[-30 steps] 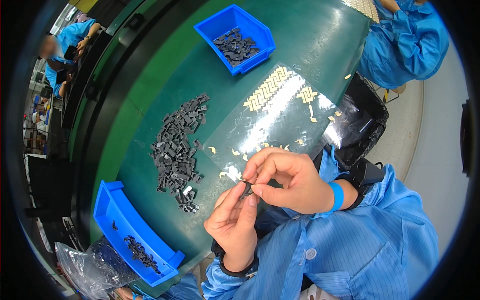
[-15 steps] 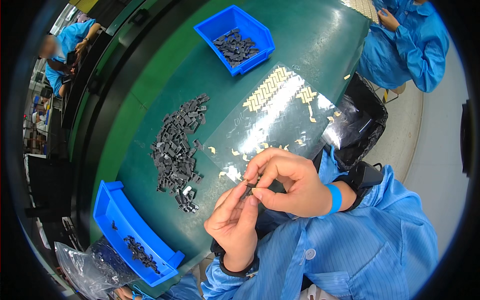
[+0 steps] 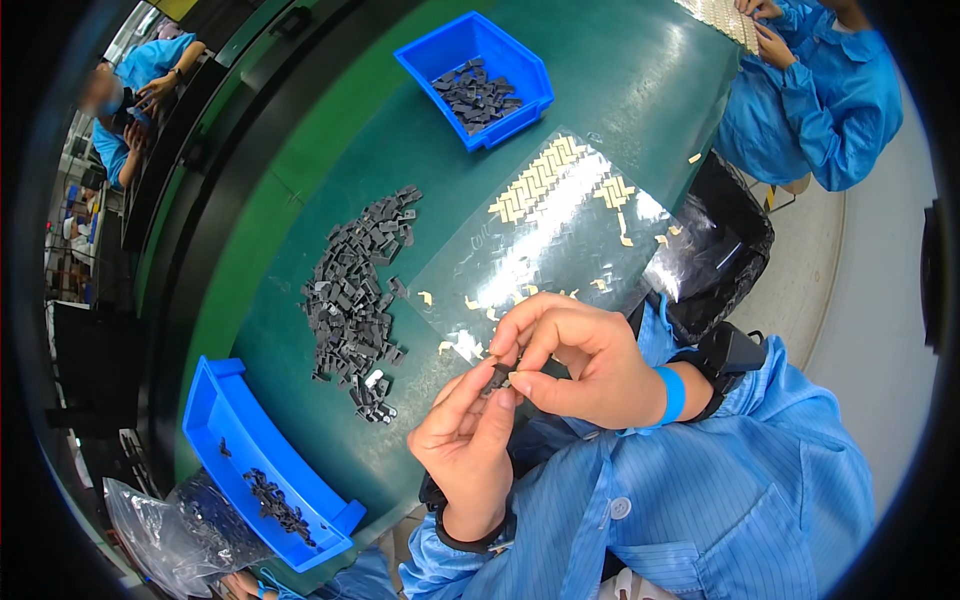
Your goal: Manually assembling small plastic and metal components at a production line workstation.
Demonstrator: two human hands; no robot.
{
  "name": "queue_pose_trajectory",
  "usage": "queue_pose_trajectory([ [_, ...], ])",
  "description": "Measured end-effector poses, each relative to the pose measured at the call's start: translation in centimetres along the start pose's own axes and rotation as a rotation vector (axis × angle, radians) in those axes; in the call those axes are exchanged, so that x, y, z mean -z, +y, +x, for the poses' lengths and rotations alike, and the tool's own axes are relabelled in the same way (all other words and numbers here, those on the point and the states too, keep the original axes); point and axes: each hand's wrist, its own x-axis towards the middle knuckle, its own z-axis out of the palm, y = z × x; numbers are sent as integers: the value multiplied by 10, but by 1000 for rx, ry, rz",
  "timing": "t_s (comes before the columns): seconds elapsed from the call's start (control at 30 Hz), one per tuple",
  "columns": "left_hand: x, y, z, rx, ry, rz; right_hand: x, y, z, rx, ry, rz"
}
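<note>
A small black plastic part (image 3: 497, 376) sits between my two hands, above the near edge of the green table. My left hand (image 3: 468, 436) pinches it from below between thumb and fingers. From the right, my right hand (image 3: 585, 362) closes its thumb and index fingertips at the part's upper and right side. Whether a tiny piece lies under the right thumb, I cannot make out. Beyond my hands lies a clear plastic sheet (image 3: 455, 262) bearing pale yellow adhesive pieces (image 3: 540, 180), some in neat rows and some scattered. A heap of similar black parts (image 3: 350, 300) lies to the left.
A blue bin (image 3: 524, 118) with black parts stands at the far side. Another blue bin (image 3: 222, 385) at the near left holds smaller black pieces, beside a clear plastic bag (image 3: 150, 535). A black-lined container (image 3: 745, 240) is at the right. Co-workers in blue (image 3: 815, 110) work nearby.
My hands stay almost in place; the right thumb has shifted slightly and more of the black part shows. At the upper right, a co-worker's second hand has come into view at their sheet.
</note>
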Motion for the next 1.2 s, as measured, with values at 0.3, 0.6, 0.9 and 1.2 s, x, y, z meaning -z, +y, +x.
queue_pose_trajectory([
  [0.3,-2,2,-1,23,2,16,-1,-1,1,39,4,-80],
  [0.6,-3,3,0,17,-10,28,-2,-3,0,101,28,-173],
  [0.9,-2,2,0,34,6,-1,-3,-2,1,123,29,-176],
  [1.2,0,-2,-1,52,33,-99,-2,3,0,89,11,-117],
])
